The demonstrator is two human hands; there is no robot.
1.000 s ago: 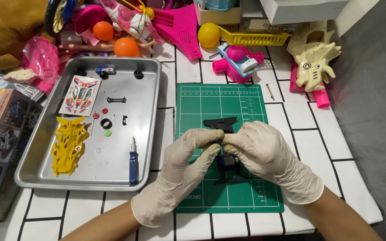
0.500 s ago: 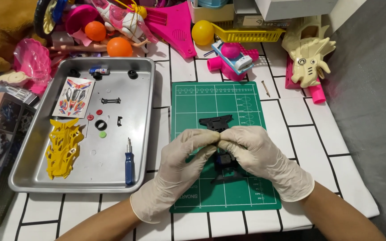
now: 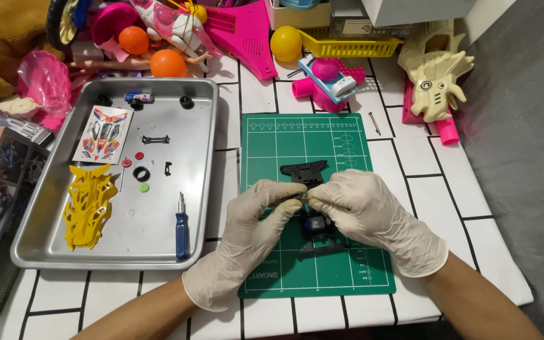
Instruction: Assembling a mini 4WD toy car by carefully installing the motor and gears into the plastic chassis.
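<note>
White tiled bench (image 3: 410, 189), toys heaped along the twelve o'clock edge, and the view has shifted slightly since a second ago while both gloved hands stay pinched together. On the green cutting mat (image 3: 266, 138), the left hand (image 3: 247, 233) and right hand (image 3: 373, 217) grip the black toy car chassis (image 3: 313, 208), fingertips meeting mid-mat. At nine o'clock, the metal tray (image 3: 203, 157) holds a yellow body shell (image 3: 88, 204) and blue screwdriver (image 3: 182, 230).
</note>
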